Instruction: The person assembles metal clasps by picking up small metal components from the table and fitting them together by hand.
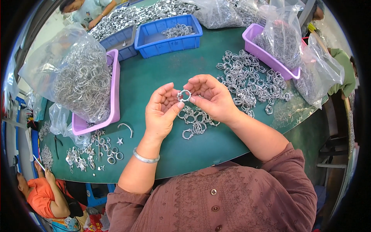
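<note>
Above the green table, a silver metal ring [188,94] is pinched between the fingertips of both hands. My left hand [161,110] has its thumb and fingers at the ring's left side, where a small knobby part shows. On the other side, the thumb and curled fingers of my right hand [215,97] grip the ring's edge. A small heap of similar rings [198,123] lies just below my hands. Farther right spreads a larger pile of silver ring pieces [247,75].
Purple baskets [116,83] [252,36] with plastic bags of metal pieces stand left and right. A blue bin [170,45] sits at the back. Loose charms [81,158], a curved metal piece [126,129] and pliers [57,146] lie left. Other people are around the table.
</note>
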`<act>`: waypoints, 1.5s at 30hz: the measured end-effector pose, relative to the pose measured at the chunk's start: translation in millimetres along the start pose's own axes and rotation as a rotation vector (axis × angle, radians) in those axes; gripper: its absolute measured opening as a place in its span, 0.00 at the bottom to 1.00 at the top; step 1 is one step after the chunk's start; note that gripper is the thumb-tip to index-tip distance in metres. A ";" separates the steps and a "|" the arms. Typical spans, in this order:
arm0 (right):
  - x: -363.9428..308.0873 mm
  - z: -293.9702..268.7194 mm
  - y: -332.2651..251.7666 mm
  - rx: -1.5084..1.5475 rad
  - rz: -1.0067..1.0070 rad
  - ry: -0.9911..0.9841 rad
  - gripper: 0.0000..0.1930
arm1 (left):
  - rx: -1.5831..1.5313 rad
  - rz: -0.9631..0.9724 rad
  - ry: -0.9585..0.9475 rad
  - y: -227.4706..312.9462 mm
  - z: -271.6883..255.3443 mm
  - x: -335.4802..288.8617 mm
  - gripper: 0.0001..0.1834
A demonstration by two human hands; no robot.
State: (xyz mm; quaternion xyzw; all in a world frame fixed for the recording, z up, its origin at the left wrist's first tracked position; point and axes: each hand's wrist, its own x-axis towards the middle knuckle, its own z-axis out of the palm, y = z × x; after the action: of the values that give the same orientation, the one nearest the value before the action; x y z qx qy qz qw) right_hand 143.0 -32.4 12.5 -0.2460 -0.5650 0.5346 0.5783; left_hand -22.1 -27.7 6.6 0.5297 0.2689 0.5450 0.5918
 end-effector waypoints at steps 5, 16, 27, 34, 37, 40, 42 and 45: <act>-0.5 -0.8 0.9 -0.007 -0.035 -0.019 0.18 | 0.008 0.007 -0.001 -1.4 -0.4 0.0 0.27; 6.5 -10.6 -3.5 -0.510 -0.051 0.151 0.09 | -0.317 -0.169 0.062 -5.8 -19.6 5.4 0.13; 0.1 -24.0 1.2 -1.383 -0.041 -0.073 0.06 | -0.640 -0.339 0.090 -6.0 -24.4 8.6 0.15; -0.4 -21.9 3.5 -1.365 -0.023 -0.083 0.02 | -0.697 -0.390 0.060 -6.2 -26.4 8.0 0.16; 0.3 -20.7 3.1 -1.267 -0.045 -0.049 0.03 | -0.719 -0.401 0.039 -6.5 -27.9 7.9 0.17; 2.3 -20.0 1.4 -1.177 -0.069 -0.022 0.04 | -0.738 -0.402 0.013 -6.7 -29.1 8.1 0.17; 4.5 -19.5 -1.6 -1.083 -0.030 -0.015 0.04 | -0.744 -0.400 0.006 -6.5 -29.4 8.3 0.17; 5.3 -17.2 -1.6 -0.819 0.062 0.011 0.05 | -0.699 -0.375 0.010 -4.5 -25.6 8.6 0.17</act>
State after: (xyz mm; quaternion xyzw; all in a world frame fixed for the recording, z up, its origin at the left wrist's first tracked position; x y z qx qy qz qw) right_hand 158.2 -22.6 11.9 -0.4754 -0.7204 0.2816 0.4192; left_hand -41.2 -10.4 -2.8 0.2354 0.1622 0.4886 0.8244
